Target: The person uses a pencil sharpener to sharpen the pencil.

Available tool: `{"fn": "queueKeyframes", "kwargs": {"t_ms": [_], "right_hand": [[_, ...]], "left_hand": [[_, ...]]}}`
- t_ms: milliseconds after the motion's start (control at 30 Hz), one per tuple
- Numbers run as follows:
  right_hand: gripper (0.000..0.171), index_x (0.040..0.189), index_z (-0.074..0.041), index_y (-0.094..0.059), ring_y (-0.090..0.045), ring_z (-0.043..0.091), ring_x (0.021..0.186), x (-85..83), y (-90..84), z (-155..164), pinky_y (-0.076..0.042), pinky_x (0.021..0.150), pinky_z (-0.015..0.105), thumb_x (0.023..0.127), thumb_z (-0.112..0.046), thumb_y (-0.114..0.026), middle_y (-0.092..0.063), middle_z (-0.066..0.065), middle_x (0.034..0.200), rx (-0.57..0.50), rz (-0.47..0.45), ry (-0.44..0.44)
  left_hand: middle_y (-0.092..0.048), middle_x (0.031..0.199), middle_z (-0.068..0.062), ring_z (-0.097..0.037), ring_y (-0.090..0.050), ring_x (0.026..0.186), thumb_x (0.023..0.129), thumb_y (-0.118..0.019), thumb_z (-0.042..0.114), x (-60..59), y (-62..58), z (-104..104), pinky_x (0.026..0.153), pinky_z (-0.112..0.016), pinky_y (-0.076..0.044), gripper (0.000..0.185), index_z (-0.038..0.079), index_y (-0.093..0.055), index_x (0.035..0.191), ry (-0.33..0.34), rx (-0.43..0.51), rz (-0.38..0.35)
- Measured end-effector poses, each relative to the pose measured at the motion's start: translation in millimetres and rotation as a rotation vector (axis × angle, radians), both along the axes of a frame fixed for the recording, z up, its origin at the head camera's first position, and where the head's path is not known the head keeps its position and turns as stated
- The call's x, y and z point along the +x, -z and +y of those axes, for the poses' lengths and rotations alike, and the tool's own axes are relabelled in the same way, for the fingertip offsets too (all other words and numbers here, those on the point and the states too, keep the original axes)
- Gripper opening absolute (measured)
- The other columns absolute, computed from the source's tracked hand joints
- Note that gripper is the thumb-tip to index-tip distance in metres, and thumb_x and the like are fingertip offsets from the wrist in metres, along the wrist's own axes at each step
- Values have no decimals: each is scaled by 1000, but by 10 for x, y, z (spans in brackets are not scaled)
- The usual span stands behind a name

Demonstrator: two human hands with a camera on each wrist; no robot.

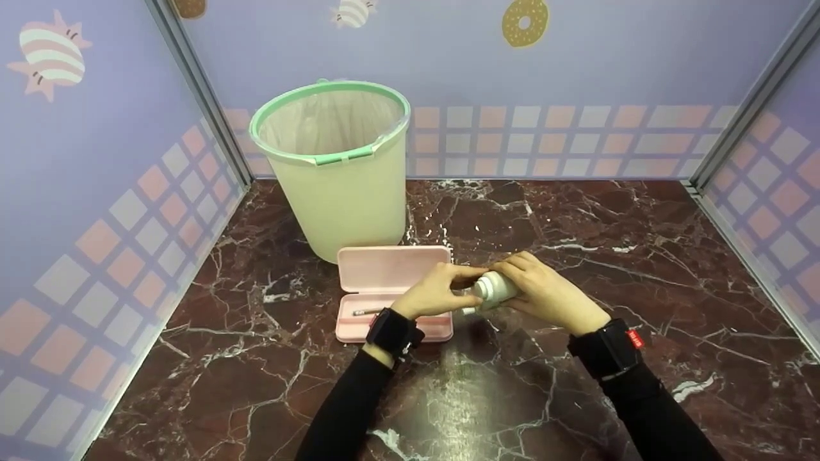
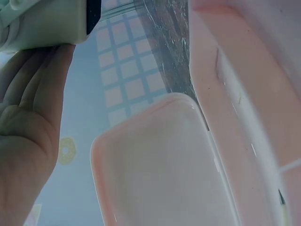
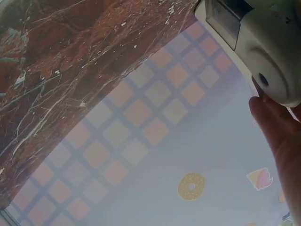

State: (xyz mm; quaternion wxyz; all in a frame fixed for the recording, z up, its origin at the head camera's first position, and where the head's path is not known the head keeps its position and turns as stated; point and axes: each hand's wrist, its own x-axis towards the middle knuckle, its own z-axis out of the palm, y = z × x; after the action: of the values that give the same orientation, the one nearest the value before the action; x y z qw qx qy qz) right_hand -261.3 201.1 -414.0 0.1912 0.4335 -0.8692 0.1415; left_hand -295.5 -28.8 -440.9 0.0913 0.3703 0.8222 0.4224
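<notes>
Both hands meet over the marble table (image 1: 576, 224), holding a small white plastic object (image 1: 493, 288) just above it. My left hand (image 1: 448, 287) grips its left end with curled fingers. My right hand (image 1: 535, 282) wraps over its right side. The left wrist view has the white object (image 2: 42, 23) at top left against my fingers (image 2: 28, 108). In the right wrist view its rounded body (image 3: 268, 47) carries a grey window and a small hole, with my fingers (image 3: 277, 132) below it. An open pink case (image 1: 391, 275) lies under my left hand, a pencil (image 1: 366, 312) in its tray.
A pale green bin (image 1: 336, 173) with a clear liner stands behind the case at the back left. Patterned purple walls (image 1: 576, 77) close in the table on three sides. The pink lid (image 2: 160, 169) and tray (image 2: 244, 94) fill the left wrist view.
</notes>
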Motion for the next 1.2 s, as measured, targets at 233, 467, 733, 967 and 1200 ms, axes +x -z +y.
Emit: {"fn": "queueKeyframes", "kwargs": {"t_ms": [233, 467, 733, 967, 1200], "right_hand": [[59, 122, 5, -59, -60, 32, 102, 28, -40, -13, -54, 92, 46, 71, -13, -84, -66, 18, 111, 1, -69, 54], [56, 127, 4, -58, -60, 30, 100, 45, -70, -31, -55, 87, 46, 80, -19, -80, -64, 19, 113, -55, -120, 65], [58, 129, -2, -59, -61, 30, 101, 23, -52, -20, -54, 87, 48, 79, -20, -80, -65, 18, 116, -153, -227, 95], [86, 140, -2, -48, -66, 33, 109, -71, 43, 39, -54, 96, 44, 65, -13, -90, -65, 20, 125, -344, -396, 62], [87, 139, -2, -44, -65, 36, 114, -78, 232, 73, -53, 97, 41, 64, -5, -89, -59, 22, 133, -449, -541, 115]], "left_hand": [[-70, 119, -12, -18, -68, 102, 78, -81, 20, 1, 54, 48, 95, -41, -55, 62, 4, -57, 134, 16, 54, -28], [-71, 113, -9, -12, -66, 93, 72, -86, 21, 11, 112, 115, 87, -30, -57, 64, 6, -60, 129, -38, 106, -21], [-73, 108, -9, -11, -67, 90, 71, -86, 16, 10, 112, 118, 82, -21, -55, 55, 4, -65, 121, -85, 162, -26], [-73, 106, -10, -12, -69, 90, 70, -88, 20, 0, 83, 70, 81, -21, -56, 56, 3, -66, 118, -120, 161, -13], [-73, 107, -9, -14, -69, 91, 68, -89, 21, -11, 69, 42, 81, -22, -57, 59, 4, -66, 118, -150, 165, -9]]}}
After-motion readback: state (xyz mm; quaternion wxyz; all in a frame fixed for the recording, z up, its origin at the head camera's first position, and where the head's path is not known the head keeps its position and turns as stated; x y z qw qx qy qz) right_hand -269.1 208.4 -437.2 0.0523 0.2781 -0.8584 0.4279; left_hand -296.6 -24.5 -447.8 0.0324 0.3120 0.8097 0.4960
